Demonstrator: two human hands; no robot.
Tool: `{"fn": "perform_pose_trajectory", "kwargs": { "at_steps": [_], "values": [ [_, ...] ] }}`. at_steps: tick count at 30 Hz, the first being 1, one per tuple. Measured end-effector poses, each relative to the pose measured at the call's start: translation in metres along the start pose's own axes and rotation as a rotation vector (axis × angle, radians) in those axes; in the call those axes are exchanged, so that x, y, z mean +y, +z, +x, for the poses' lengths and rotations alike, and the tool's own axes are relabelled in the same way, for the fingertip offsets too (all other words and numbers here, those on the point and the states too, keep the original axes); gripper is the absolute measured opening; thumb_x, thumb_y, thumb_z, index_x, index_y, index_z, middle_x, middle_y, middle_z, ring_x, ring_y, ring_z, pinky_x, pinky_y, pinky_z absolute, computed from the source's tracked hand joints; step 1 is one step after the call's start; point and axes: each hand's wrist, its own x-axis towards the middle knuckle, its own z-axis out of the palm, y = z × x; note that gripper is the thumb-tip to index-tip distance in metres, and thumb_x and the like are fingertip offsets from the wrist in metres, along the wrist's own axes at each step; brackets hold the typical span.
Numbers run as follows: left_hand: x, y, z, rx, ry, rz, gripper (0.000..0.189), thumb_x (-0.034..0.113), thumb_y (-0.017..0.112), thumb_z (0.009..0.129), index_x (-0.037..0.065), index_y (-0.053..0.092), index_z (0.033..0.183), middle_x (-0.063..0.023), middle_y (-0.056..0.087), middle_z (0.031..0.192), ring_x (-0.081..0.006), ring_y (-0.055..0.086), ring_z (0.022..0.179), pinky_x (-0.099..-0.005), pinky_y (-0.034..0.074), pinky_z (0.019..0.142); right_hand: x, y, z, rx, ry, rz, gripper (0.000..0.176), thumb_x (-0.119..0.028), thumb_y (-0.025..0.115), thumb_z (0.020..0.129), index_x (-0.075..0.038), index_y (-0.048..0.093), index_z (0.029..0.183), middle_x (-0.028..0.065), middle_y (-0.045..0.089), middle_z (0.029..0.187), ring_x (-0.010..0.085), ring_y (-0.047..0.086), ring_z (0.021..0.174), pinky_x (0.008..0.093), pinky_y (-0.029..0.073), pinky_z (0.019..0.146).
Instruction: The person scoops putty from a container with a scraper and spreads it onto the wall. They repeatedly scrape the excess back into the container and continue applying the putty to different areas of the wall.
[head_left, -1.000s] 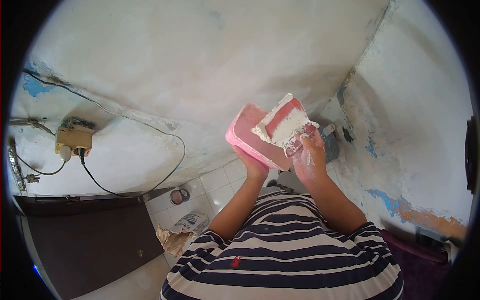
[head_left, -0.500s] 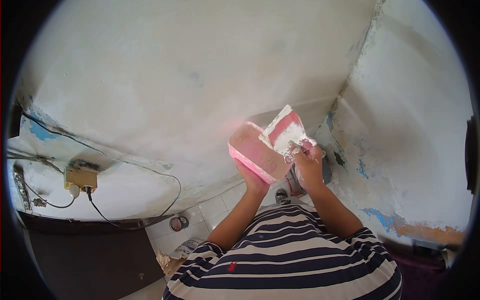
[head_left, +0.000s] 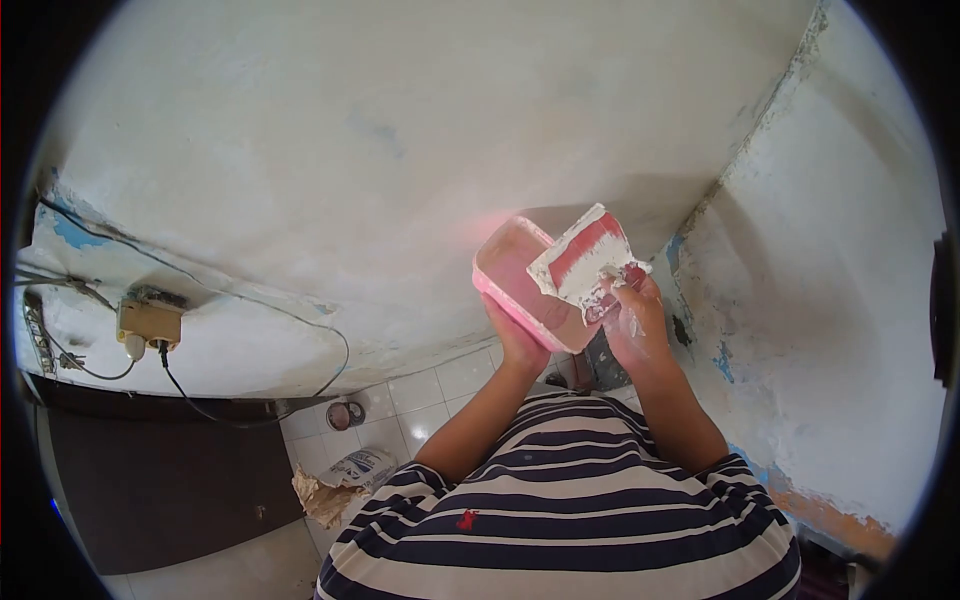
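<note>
My left hand [head_left: 520,340] is closed on the lower left side of a pink rectangular tub [head_left: 510,275], which is tilted and smeared with white paste inside. In my right hand [head_left: 638,318] is a red spreader [head_left: 590,255], its face and edges coated with thick white paste. The fingers are wrapped round its lower right end and are themselves smeared with paste. The spreader's blade overlaps the right side of the tub; whether they touch is unclear.
A patchy wall [head_left: 300,130] fills the front, meeting a peeling wall [head_left: 830,270] at right. A socket box [head_left: 150,320] with cables is at left, above a dark panel [head_left: 170,480]. On the tiled floor [head_left: 425,390] are a small round container [head_left: 340,415] and a torn bag [head_left: 335,490].
The tub and the spreader have shifted slightly right and up in view with my hands. The spreader's face is turned more toward the camera. The whole view has shifted a little.
</note>
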Motion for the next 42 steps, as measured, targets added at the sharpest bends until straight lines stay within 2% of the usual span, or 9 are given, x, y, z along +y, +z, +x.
{"fn": "perform_pose_trajectory", "kwargs": {
  "at_steps": [6, 8, 12, 22, 26, 32, 35, 39, 42],
  "values": [
    [0.006, 0.020, 0.008, -0.229, -0.123, -0.174, 0.080, 0.072, 0.025, 0.097, 0.013, 0.034, 0.150, -0.0082, 0.046, 0.147, -0.0288, 0.046, 0.134, -0.0460, 0.040, 0.111, -0.025, -0.004, 0.011, -0.041, 0.045, 0.171, 0.029, -0.005, 0.059, 0.092, 0.001, 0.056, 0.120, 0.0076, 0.067, 0.107, 0.0191, 0.067, 0.093, 0.0341, 0.053, 0.080],
    [0.003, 0.026, 0.008, -0.235, -0.253, -0.280, 0.082, 0.073, 0.027, 0.095, 0.013, 0.035, 0.150, -0.0083, 0.046, 0.147, -0.0300, 0.048, 0.132, -0.0474, 0.040, 0.110, -0.026, -0.009, 0.016, 0.093, -0.042, 0.023, 0.028, -0.005, 0.058, 0.092, 0.000, 0.056, 0.119, 0.0077, 0.066, 0.107, 0.0187, 0.067, 0.092, 0.0342, 0.054, 0.075],
    [0.007, 0.035, 0.007, -0.230, -0.332, -0.276, 0.080, 0.072, 0.027, 0.096, 0.013, 0.038, 0.149, -0.0086, 0.047, 0.146, -0.0305, 0.048, 0.132, -0.0475, 0.041, 0.110, -0.035, -0.002, 0.006, -0.024, -0.083, 0.005, 0.027, -0.004, 0.056, 0.092, 0.000, 0.056, 0.118, 0.0087, 0.065, 0.106, 0.0184, 0.066, 0.092, 0.0339, 0.053, 0.078],
    [0.013, 0.018, 0.007, -0.269, -0.270, -0.203, 0.083, 0.076, 0.034, 0.092, 0.016, 0.037, 0.150, -0.0077, 0.050, 0.144, -0.0307, 0.050, 0.131, -0.0523, 0.043, 0.108, -0.037, -0.003, 0.005, -0.018, -0.040, 0.311, 0.034, -0.010, 0.052, 0.095, -0.001, 0.052, 0.128, 0.0111, 0.063, 0.122, 0.0243, 0.064, 0.108, 0.0391, 0.053, 0.089],
    [0.013, 0.021, 0.004, -0.221, -0.367, -0.273, 0.077, 0.074, 0.037, 0.093, 0.019, 0.041, 0.147, -0.0069, 0.052, 0.142, -0.0319, 0.054, 0.127, -0.0547, 0.046, 0.104, -0.057, 0.000, 0.011, -0.184, -0.135, 0.419, 0.034, -0.007, 0.050, 0.096, -0.002, 0.051, 0.130, 0.0109, 0.063, 0.123, 0.0255, 0.064, 0.111, 0.0406, 0.055, 0.086],
    [0.015, 0.029, 0.002, -0.296, -0.369, -0.307, 0.078, 0.075, 0.036, 0.092, 0.020, 0.041, 0.146, -0.0083, 0.053, 0.140, -0.0361, 0.055, 0.125, -0.0597, 0.049, 0.098, -0.075, 0.029, 0.025, -0.113, -0.220, 0.362, 0.032, -0.004, 0.051, 0.096, -0.004, 0.051, 0.128, 0.0096, 0.062, 0.122, 0.0244, 0.063, 0.108, 0.0404, 0.055, 0.081],
    [0.013, 0.031, -0.002, -0.319, -0.383, -0.323, 0.079, 0.076, 0.036, 0.091, 0.020, 0.041, 0.147, -0.0088, 0.053, 0.140, -0.0367, 0.055, 0.124, -0.0604, 0.050, 0.096, -0.107, 0.045, 0.044, -0.319, -0.651, 0.317, 0.033, -0.003, 0.056, 0.095, -0.003, 0.052, 0.127, 0.0076, 0.062, 0.118, 0.0214, 0.060, 0.108, 0.0383, 0.052, 0.088],
    [0.017, 0.032, -0.009, -0.469, -0.369, -0.325, 0.078, 0.075, 0.033, 0.092, 0.020, 0.040, 0.147, -0.0067, 0.051, 0.142, -0.0340, 0.054, 0.126, -0.0564, 0.048, 0.101, -0.187, 0.105, 0.075, 0.138, -1.223, 0.053, 0.015, 0.000, 0.053, 0.095, 0.000, 0.059, 0.109, 0.0049, 0.058, 0.101, 0.0174, 0.059, 0.089, 0.0330, 0.051, 0.077],
    [0.017, 0.030, -0.015, -0.423, -0.314, -0.306, 0.077, 0.075, 0.031, 0.093, 0.020, 0.040, 0.147, -0.0050, 0.051, 0.142, -0.0317, 0.053, 0.128, -0.0534, 0.046, 0.104, -0.233, 0.125, 0.101, 0.413, -1.275, -0.323, 0.017, -0.001, 0.054, 0.095, 0.001, 0.064, 0.108, 0.0104, 0.065, 0.110, 0.0216, 0.065, 0.096, 0.0296, 0.052, 0.079]
  ]
}}
